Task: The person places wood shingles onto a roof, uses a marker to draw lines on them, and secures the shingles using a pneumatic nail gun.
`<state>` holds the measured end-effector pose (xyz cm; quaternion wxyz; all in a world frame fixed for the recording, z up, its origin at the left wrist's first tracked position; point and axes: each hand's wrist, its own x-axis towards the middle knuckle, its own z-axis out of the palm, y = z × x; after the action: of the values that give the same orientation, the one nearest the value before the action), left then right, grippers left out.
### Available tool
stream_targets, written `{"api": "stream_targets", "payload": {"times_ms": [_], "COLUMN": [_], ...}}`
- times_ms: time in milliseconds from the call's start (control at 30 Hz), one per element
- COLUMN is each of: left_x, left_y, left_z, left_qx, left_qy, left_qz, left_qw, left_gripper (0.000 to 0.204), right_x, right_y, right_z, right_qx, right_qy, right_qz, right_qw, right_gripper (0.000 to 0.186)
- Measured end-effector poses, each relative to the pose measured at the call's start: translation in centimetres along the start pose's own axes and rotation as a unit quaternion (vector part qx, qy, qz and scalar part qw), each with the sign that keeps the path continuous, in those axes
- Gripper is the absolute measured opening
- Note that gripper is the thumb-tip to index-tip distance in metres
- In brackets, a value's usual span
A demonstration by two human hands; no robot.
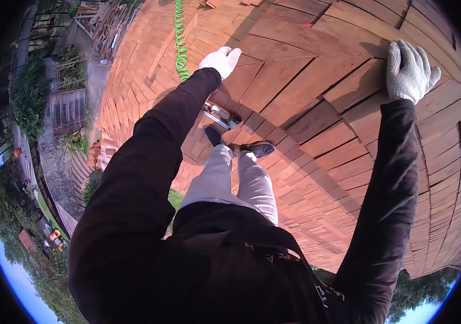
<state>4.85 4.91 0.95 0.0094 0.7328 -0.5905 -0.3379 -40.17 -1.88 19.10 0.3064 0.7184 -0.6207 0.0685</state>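
My left hand, in a white work glove, reaches forward to the wooden shingles of a sloping roof. Its fingers look stretched out, and I see nothing in them. Farther right, my right hand wears the same kind of knit glove. Its fingers are spread over the shingles near a ridge of overlapping pieces, and it holds nothing. Whether either palm presses on the wood, I cannot tell. Below my left hand, a nail gun lies on the shingles near my feet, partly hidden by my sleeve.
A green coiled air hose runs down the roof to my left forearm. My dark shoes stand on the shingled slope. Beyond the left roof edge, far below, are a wood pile, a gravel path and trees.
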Motion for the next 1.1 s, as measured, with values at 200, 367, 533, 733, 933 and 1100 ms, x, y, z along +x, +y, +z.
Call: {"api": "stream_targets", "payload": {"times_ms": [200, 367, 533, 733, 933, 1100], "left_x": [0.6, 0.2, -0.8, -1.6, -1.3, -1.7], "left_y": [-3.6, -1.9, 0.5, -0.7, 0.0, 0.3], "left_z": [1.3, 0.9, 0.9, 1.7, 0.7, 0.3], "left_qx": [-0.020, 0.077, -0.164, -0.172, -0.159, -0.144], "left_qy": [0.034, 0.120, 0.097, 0.130, 0.147, 0.157], "left_qz": [0.010, 0.126, -0.093, -0.050, -0.053, -0.042], "left_qw": [0.999, 0.982, 0.977, 0.975, 0.975, 0.976], "left_gripper": [0.051, 0.040, 0.054, 0.064, 0.064, 0.060], "right_x": [2.4, 2.9, 1.4, 2.6, 2.7, 2.8], "right_y": [1.6, 1.6, -2.3, -2.5, -2.1, -2.3], "right_z": [5.4, 3.5, -1.4, -3.6, -3.6, -3.9], "right_qx": [-0.053, -0.040, 0.074, 0.170, 0.186, 0.182], "right_qy": [-0.005, 0.007, 0.012, 0.012, 0.002, -0.011], "right_qz": [-0.085, -0.082, 0.004, 0.041, 0.063, 0.068], "right_qw": [0.995, 0.996, 0.997, 0.984, 0.980, 0.981], "right_gripper": [0.044, 0.039, 0.025, 0.026, 0.034, 0.035]}}
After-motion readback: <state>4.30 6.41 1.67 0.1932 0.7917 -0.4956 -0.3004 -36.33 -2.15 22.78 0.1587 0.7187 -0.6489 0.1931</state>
